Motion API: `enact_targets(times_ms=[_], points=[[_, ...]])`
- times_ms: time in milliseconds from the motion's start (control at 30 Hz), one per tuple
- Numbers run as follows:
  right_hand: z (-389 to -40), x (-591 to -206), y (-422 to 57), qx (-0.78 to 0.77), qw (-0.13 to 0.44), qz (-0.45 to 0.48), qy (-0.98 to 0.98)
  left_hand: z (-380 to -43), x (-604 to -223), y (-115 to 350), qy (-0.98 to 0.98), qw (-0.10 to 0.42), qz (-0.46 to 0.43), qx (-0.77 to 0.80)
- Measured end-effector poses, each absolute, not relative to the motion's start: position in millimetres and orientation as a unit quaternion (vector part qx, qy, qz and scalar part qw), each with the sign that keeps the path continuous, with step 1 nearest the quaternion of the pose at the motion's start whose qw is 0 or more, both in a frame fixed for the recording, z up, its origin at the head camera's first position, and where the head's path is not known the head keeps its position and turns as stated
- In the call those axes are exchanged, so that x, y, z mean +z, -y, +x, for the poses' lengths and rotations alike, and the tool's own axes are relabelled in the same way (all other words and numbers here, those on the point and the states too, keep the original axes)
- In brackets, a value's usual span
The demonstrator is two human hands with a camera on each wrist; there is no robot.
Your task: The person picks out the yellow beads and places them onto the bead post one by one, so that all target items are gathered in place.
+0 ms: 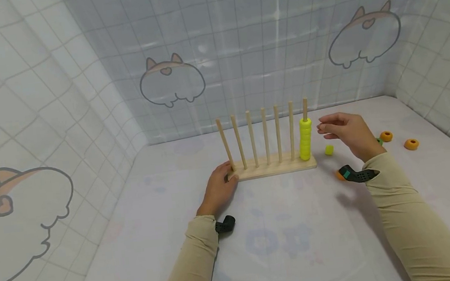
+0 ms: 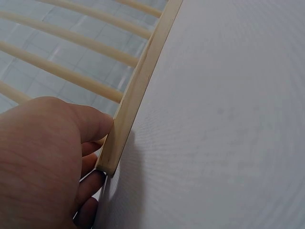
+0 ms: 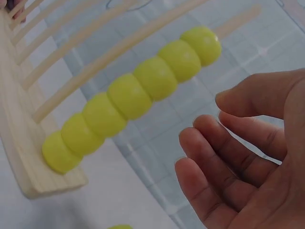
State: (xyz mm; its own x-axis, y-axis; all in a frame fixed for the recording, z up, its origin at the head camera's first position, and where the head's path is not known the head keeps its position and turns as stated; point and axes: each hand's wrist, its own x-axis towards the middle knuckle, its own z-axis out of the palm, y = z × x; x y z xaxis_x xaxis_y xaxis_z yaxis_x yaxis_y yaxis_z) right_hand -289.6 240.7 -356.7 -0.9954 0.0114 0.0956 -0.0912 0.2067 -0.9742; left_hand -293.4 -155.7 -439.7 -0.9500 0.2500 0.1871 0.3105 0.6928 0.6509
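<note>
A wooden peg rack (image 1: 271, 168) stands upright on the table, with several thin pegs rising from its base. Yellow beads (image 1: 305, 139) are stacked on the rightmost peg, whose bare tip shows above them; the other pegs carry no beads. My left hand (image 1: 218, 188) grips the left end of the base, thumb (image 2: 97, 123) on the front face and fingers behind it. Just right of the bead stack hovers my right hand (image 1: 349, 134), fingers loosely bent and apart, holding nothing. In the right wrist view, the top bead (image 3: 200, 46) is close to the thumb tip.
A loose yellow bead (image 1: 329, 149) lies below the right hand. Orange beads (image 1: 386, 136) and a partly covered green bead (image 1: 379, 141) lie farther right. Another orange bead (image 1: 339, 175) shows beside the right wrist camera (image 1: 358, 174). A tile-patterned sheet (image 1: 247, 42) hangs behind the table.
</note>
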Motion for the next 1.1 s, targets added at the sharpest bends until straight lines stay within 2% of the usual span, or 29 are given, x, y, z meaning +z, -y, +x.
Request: enact_targets(times_ms=[1100], points=[[-292,-392,-268,0.519,-0.014,-0.053,0.853,-297,-436,156,0.919,0.035,-0.150,-0.363]])
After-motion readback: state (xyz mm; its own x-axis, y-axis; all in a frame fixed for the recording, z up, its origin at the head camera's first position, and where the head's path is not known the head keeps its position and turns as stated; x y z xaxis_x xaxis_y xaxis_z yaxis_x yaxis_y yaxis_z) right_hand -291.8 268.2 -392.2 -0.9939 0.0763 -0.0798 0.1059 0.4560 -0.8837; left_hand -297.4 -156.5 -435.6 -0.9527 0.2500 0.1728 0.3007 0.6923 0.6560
